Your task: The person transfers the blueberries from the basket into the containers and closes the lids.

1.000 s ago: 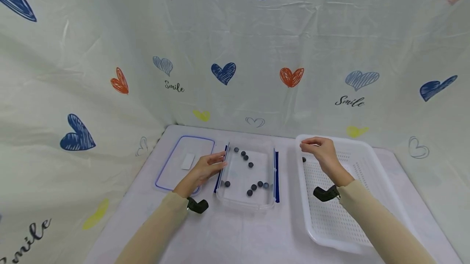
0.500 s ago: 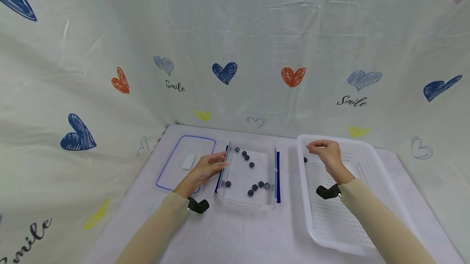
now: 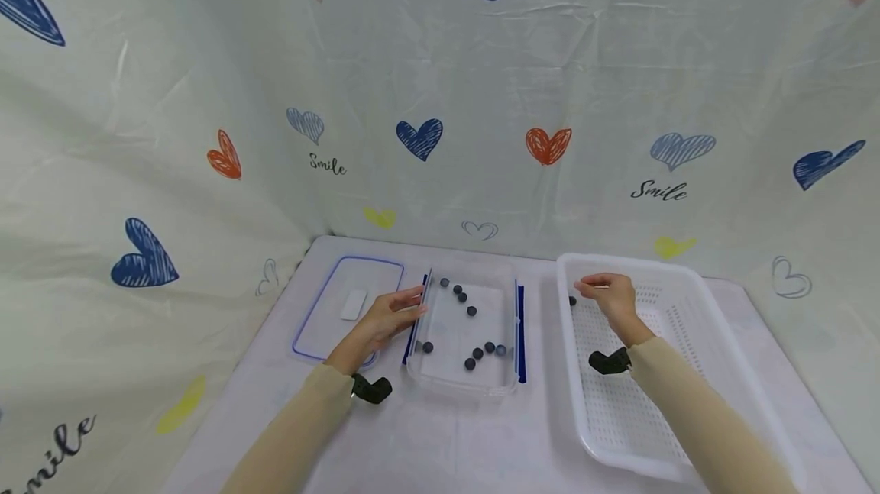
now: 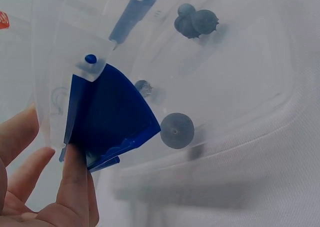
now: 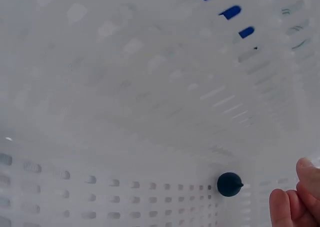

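A clear plastic box (image 3: 450,379) with blue side latches (image 4: 112,117) holds several dark blue blueberries (image 3: 471,311), some grouped and some apart. My left hand (image 3: 378,324) touches its left side, with fingertips against the outer wall and the hanging latch. Over the far left part of a white perforated basket (image 3: 580,425) is my right hand (image 3: 613,301), thumb near the fingers; nothing shows between them. One blueberry (image 5: 229,184) lies in the basket's far left corner, just beside the right fingers and not touched. The palm side of the right hand is mostly hidden.
A clear lid (image 3: 312,307) with a blue rim lies left of the box, with a small white rectangular piece (image 3: 354,305) on it. A strip of table (image 3: 539,402) separates box and basket. Behind stands a white sheet (image 3: 481,181) printed with hearts.
My right hand has moved slightly right and down, from the basket's left rim to inside its far left part. The left hand and the box have stayed in place.
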